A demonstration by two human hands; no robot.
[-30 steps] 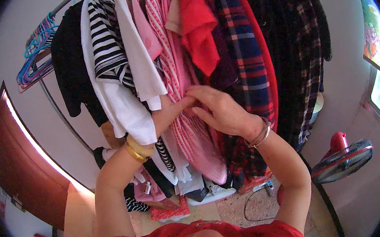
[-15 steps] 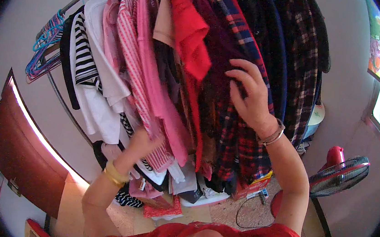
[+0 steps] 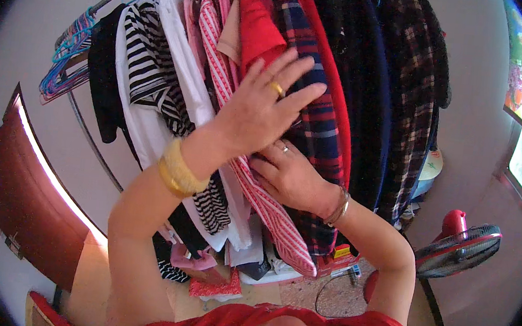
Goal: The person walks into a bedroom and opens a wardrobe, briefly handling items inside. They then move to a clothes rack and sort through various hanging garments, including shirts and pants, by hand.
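Garments hang close together on a rail in front of me. My left hand (image 3: 260, 109) is open, its fingers spread across a red garment (image 3: 258, 31) and a navy-and-red plaid shirt (image 3: 321, 128). Below it, my right hand (image 3: 297, 178) has bent fingers at the edge of a pink-and-white striped shirt (image 3: 274, 221). The right fingertips are partly hidden, so what they grip does not show. The striped shirt slants down to the right, passing beneath my left wrist. A black-and-white striped top (image 3: 148, 58) and a white garment (image 3: 186, 61) hang to the left.
Spare hangers (image 3: 65, 72) crowd the rail's left end. Dark clothes (image 3: 366, 110) hang at the right. A fan (image 3: 460, 248) stands on the right, near a cable (image 3: 324, 295) on the floor. Folded clothes and a red package (image 3: 216, 284) lie under the rail.
My left hand has risen and moved right across the clothes. My right hand has dropped and moved left. The pink garments have shifted right, and the black-and-white striped top shows more.
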